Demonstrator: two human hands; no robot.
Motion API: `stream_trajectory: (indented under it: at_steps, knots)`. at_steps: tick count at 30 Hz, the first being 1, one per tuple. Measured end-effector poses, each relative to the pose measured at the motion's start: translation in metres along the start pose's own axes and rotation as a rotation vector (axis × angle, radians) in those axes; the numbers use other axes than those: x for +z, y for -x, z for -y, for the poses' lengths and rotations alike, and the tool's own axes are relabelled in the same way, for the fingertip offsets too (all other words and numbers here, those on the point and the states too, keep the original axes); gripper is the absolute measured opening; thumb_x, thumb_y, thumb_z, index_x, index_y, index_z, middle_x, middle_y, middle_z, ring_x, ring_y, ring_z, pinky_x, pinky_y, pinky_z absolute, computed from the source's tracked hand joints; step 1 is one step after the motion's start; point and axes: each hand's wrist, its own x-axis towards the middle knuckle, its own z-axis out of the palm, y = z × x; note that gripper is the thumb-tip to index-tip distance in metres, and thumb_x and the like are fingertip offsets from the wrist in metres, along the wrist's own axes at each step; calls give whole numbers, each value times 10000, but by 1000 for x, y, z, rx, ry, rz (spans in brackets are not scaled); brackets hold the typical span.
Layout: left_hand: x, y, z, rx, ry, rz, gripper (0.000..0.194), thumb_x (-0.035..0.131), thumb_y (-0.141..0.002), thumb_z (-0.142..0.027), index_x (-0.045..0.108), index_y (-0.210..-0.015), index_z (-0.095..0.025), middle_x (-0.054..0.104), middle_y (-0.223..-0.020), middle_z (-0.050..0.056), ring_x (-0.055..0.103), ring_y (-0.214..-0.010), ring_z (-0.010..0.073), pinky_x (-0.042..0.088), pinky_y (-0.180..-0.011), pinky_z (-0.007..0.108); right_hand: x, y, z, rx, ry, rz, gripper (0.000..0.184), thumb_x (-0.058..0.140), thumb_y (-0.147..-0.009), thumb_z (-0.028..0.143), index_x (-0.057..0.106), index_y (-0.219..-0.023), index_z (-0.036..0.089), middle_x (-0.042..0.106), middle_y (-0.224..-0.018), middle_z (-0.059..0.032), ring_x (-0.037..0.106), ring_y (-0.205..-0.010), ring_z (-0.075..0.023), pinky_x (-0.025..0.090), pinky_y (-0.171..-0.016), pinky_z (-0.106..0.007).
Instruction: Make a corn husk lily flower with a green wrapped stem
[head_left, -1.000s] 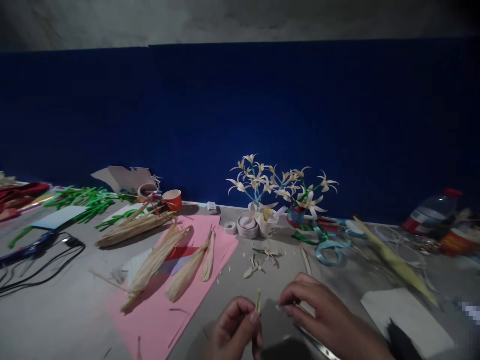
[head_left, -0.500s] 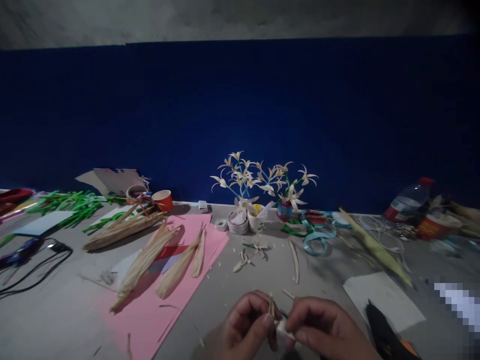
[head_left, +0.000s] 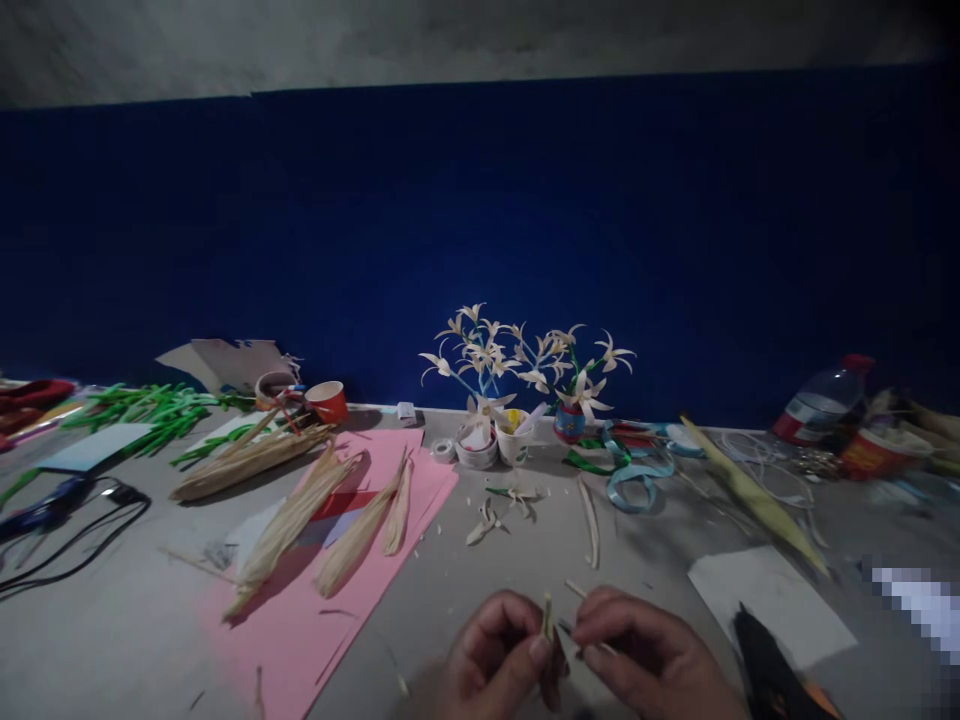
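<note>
My left hand pinches a small pale straw piece that sticks up between thumb and forefinger, at the bottom middle of the view. My right hand is curled close beside it, fingertips meeting the same piece from the right. Both hands hover low over the grey table. Just beyond them lie a thin straw sliver and small cut straw flowers.
A pink sheet carries several dried husk bundles. White straw flowers stand in small cups by the blue wall. Green stems, a red cup, black cables, ribbons, a bottle, white paper and a dark tool surround them.
My right hand has come in from the right until its fingertips meet the straw piece in my left hand. The view shifted slightly right, then held steady.
</note>
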Motion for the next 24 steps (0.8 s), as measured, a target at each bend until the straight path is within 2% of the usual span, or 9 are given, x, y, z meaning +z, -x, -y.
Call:
stream_trajectory:
  at_steps: [3,8,10,13,18,24]
  knots:
    - [0,-1,1,-3,-20,-14,357,820,-686,-425,584,-652,-159,624,-604,-1,511,-537,105,373,-554,240,1,-1,-2,-147,100,-67,32,790,-735,284,773,-715,266,708,-775,-30,666,-770,-178,528,-698,-225]
    - [4,-2,0,-49,21,-25,388,833,-657,-433,549,-622,-171,602,-547,-19,480,-511,105,351,-555,244,17,4,0,-108,22,-294,164,832,-679,375,736,-714,246,684,-734,-1,642,-689,-149,517,-647,-190]
    - [6,-2,-1,-76,21,-34,392,840,-644,-435,553,-620,-171,599,-532,-21,474,-504,106,342,-555,246,21,5,4,-104,15,-346,195,845,-658,389,733,-725,243,690,-743,-5,646,-706,-156,520,-666,-195]
    - [9,-1,-3,-102,12,-39,401,848,-628,-441,553,-615,-170,607,-530,-15,475,-502,110,331,-554,251,20,2,9,-170,17,-309,148,818,-701,346,712,-696,242,681,-727,-10,636,-727,-162,521,-689,-200]
    - [10,0,-3,-121,-1,-23,392,839,-639,-441,559,-618,-168,611,-527,-11,476,-503,111,319,-560,255,6,-4,11,-270,128,-149,78,734,-797,234,695,-734,258,686,-768,-11,640,-772,-155,521,-700,-190]
    - [8,-1,-1,-162,47,-10,394,847,-627,-437,559,-623,-168,626,-524,-1,480,-498,109,310,-555,254,2,-6,11,-320,241,-116,87,703,-817,189,680,-777,263,675,-769,-2,636,-775,-156,523,-713,-200]
